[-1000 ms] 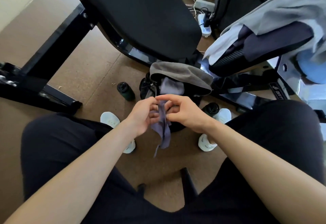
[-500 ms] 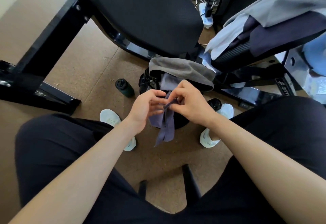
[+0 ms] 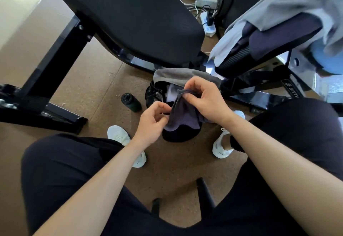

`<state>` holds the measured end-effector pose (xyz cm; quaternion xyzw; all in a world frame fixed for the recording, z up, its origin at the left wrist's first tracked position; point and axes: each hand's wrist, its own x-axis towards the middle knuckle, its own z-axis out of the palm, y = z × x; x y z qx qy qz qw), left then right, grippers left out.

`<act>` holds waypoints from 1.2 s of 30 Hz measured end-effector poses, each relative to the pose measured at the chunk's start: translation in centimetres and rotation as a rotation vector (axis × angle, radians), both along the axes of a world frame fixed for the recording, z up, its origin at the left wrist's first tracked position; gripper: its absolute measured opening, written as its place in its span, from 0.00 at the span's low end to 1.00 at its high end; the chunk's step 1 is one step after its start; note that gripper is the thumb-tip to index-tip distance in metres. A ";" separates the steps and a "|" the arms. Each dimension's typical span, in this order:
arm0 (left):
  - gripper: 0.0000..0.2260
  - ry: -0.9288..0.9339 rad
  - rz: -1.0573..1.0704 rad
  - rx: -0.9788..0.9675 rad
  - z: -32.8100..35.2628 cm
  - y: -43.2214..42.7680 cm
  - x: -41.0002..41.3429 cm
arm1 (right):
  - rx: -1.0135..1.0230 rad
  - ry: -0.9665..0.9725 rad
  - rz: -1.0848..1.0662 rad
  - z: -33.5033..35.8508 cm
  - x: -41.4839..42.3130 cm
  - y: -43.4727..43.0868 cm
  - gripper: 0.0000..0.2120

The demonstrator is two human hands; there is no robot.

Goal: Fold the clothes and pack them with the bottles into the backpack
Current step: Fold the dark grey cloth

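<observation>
Both hands are gripping a small purple-grey garment [image 3: 182,112] — the left hand [image 3: 152,124] pinching its lower edge, the right hand [image 3: 203,98] its top hem — above the open backpack [image 3: 178,137], beside a dark bottle [image 3: 130,102].

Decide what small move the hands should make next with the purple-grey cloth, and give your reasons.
Probably the left hand should bring its edge of the cloth across to the right hand, halving it. Both hands pinch the cloth, which hangs loose and unfolded between them, just above the open backpack on the floor.
</observation>
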<state>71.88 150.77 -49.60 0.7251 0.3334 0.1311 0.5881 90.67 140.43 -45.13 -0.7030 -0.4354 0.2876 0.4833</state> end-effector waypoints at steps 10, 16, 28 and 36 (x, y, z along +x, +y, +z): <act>0.14 0.014 -0.156 0.122 -0.9 -0.1 0.1 | 0.024 0.210 0.073 0.7 -0.4 -0.1 0.05; 0.02 0.252 -0.269 0.194 -2.1 -0.2 -0.1 | 0.160 0.581 -0.095 1.8 0.1 0.1 0.08; 0.06 0.542 -0.338 0.378 -2.4 1.3 -1.8 | -0.012 0.431 -0.907 -1.8 4.2 -0.2 0.06; 0.06 0.135 -0.034 0.321 -0.3 1.7 -2.6 | -0.234 0.408 -1.133 -4.5 4.9 -1.7 0.07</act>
